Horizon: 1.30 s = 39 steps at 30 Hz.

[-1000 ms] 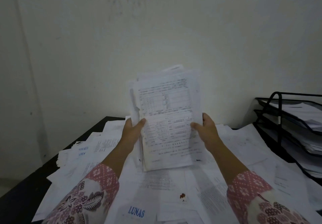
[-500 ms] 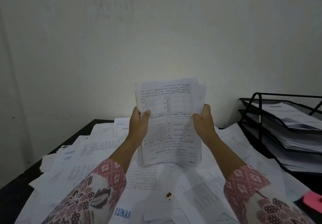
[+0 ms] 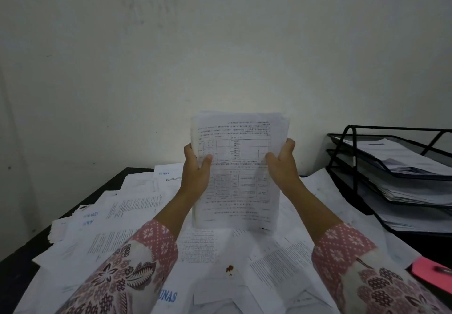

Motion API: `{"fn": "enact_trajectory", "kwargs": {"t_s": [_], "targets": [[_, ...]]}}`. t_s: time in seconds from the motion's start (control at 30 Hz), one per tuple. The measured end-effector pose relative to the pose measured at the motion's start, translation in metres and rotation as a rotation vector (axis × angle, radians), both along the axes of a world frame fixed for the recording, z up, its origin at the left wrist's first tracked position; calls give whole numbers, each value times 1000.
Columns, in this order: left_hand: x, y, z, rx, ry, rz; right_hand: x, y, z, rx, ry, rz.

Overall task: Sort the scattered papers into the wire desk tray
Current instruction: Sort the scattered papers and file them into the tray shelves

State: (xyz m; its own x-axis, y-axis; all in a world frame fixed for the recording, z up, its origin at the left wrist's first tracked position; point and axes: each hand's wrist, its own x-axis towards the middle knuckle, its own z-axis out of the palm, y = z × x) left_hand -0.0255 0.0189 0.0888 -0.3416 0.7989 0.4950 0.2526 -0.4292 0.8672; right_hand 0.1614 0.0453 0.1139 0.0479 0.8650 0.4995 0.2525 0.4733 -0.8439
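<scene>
I hold a stack of printed papers (image 3: 238, 167) upright above the desk, its bottom edge resting on the loose sheets below. My left hand (image 3: 195, 174) grips the stack's left edge, thumb on the front page. My right hand (image 3: 283, 167) grips the right edge the same way. The black wire desk tray (image 3: 354, 167) stands at the right, three tiers, each holding papers. Scattered papers (image 3: 137, 206) cover the desk around and under the stack.
A dark desk (image 3: 22, 262) shows along the left edge. A pink note pad (image 3: 430, 274) with a clip lies at the lower right. A plain wall rises behind the desk. A small brown stain (image 3: 229, 269) marks one sheet near me.
The stack's sheets have been squared up and it stands more upright. My hands slid higher along its edges. The view shifted so more of the tray shows.
</scene>
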Motion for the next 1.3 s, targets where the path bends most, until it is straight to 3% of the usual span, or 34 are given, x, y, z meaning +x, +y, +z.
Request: {"fn": "enact_trajectory", "kwargs": {"t_s": [0.1,0.23,0.33,0.43,0.63,0.87,0.97,1.03,1.3], "targets": [[5,2,0,18,70,38,1,-1,2,-9,-37,-22],[6,3,-7,11,14,62,9,-1,-3,-25,29,-16],[7,3,-16,-96,62,89,14,1,-16,-132,-60,16],[11,2,-11,-72,103,117,17,5,-16,-96,-114,-43],[28,-2,24,53,91,17,51,1,22,41,133,-111],[82,6,26,-96,70,-161,107,-8,18,-8,152,-247],[99,13,7,-334,106,-304,134,-11,1,-84,198,-330],[108,17,-13,-474,240,-376,153,-11,-15,-179,252,-382],[145,21,-54,-602,557,-490,212,-17,-80,-587,296,-364]]}}
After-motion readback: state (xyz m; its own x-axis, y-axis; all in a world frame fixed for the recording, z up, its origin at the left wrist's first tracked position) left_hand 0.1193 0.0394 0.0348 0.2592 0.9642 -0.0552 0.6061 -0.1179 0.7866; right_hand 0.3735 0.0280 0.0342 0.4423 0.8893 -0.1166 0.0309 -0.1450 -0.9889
